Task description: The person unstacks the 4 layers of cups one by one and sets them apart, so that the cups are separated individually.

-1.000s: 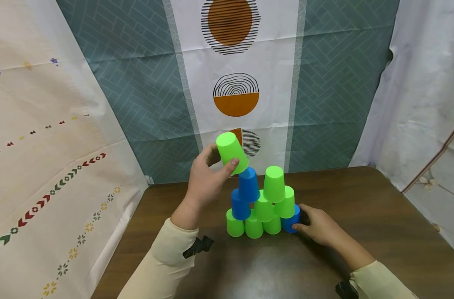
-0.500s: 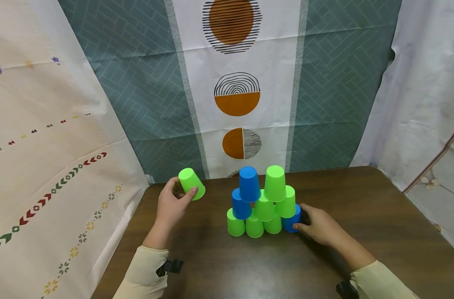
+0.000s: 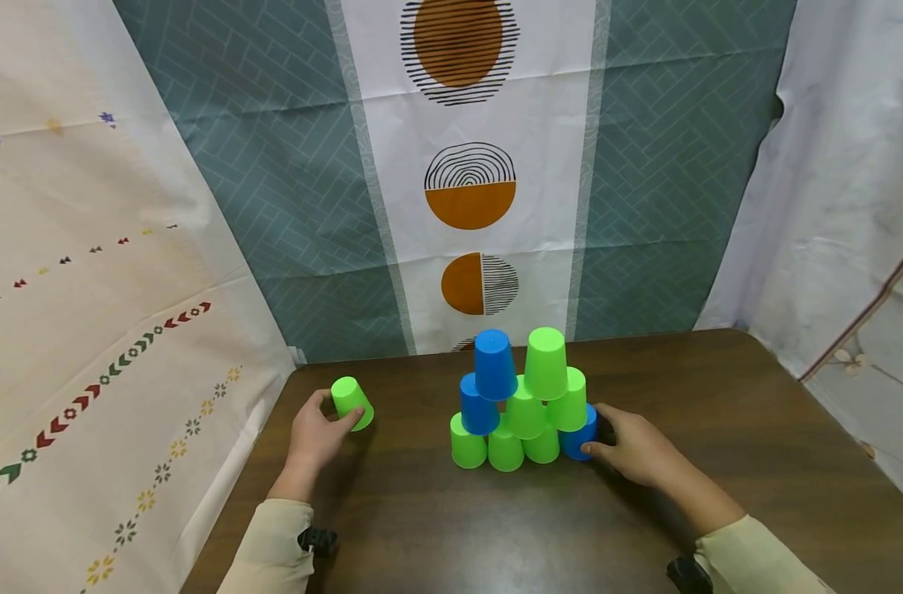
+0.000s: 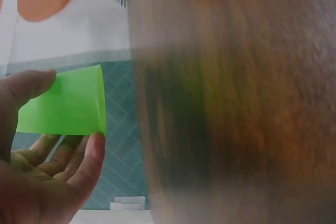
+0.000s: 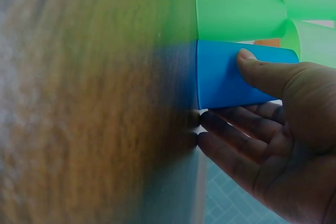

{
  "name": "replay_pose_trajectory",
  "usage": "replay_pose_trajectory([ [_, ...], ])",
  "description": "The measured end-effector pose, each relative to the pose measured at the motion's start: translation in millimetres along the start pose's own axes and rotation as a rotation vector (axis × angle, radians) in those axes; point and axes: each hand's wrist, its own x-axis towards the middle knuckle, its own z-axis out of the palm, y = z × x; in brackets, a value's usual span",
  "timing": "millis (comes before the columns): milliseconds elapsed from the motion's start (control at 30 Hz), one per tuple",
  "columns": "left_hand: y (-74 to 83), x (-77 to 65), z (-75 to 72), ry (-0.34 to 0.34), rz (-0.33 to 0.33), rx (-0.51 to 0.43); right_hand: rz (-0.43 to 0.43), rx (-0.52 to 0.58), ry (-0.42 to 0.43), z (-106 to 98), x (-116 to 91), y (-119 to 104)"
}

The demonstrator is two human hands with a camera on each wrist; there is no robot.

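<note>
My left hand [image 3: 314, 432] holds a green cup [image 3: 352, 403] between thumb and fingers, left of the stack. The cup is upside down and slightly tilted; in the left wrist view a gap shows between its rim [image 4: 102, 100] and the table. At the stack's lower right corner, my right hand [image 3: 637, 445] grips a blue cup [image 3: 578, 437], thumb on its near side and fingers around the far side. That cup stands rim down on the table. Above the bottom row sit a middle row with a blue cup [image 3: 479, 406] and two green ones, then a blue cup [image 3: 494, 365] and a green cup [image 3: 546, 365] on top.
The brown wooden table [image 3: 451, 528] has a back edge near a patterned cloth [image 3: 489, 206]. A cream cloth [image 3: 125, 330] hangs at the left and a white one [image 3: 853, 247] at the right. The stack stands near the table's middle.
My left hand has carried the green cup from above the stack's top leftward and down to low over the table. The right hand and the stacked cups have stayed in place.
</note>
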Motion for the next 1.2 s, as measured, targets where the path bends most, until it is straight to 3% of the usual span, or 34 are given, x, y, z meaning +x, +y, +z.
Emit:
replay_pose_trajectory([
  [467,-19.6,11.8,-3.5,-0.019,-0.019,0.067,0.002,-0.012,0.007,0.1,0.2,-0.8],
  [700,-23.2,12.5,-1.0,-0.028,-0.028,0.112,0.000,-0.008,0.006,0.2,-0.4,0.0],
  [1200,-27.9,13.8,2.1,-0.064,-0.037,0.105,-0.017,-0.022,0.019,0.1,0.3,-0.3],
])
